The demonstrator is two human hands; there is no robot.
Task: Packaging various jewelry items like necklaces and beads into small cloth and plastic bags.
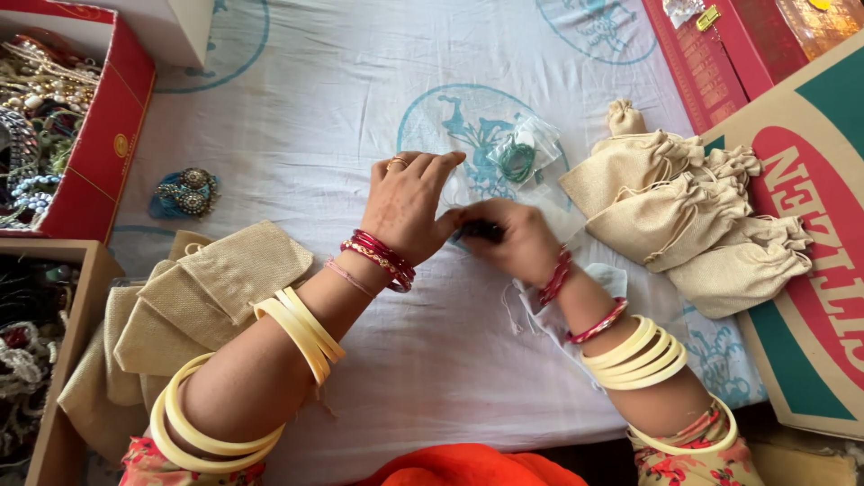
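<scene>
Hands: left hand [409,205] and right hand [513,238] fingers pinch dark item [481,231]; burlap pouches [684,211] right; red box [103,135] left

A white, blue-printed sheet [360,81] covers the surface.

A red open box [108,135] is seen at nine o'clock, a brown, green and red carton [810,225] at three, small clear packets [526,153] at twelve.

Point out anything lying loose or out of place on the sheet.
A blue beaded ornament lies alone on the white sheet, outside the red jewellery box. Otherwise the burlap pouches sit heaped but intact.
</scene>
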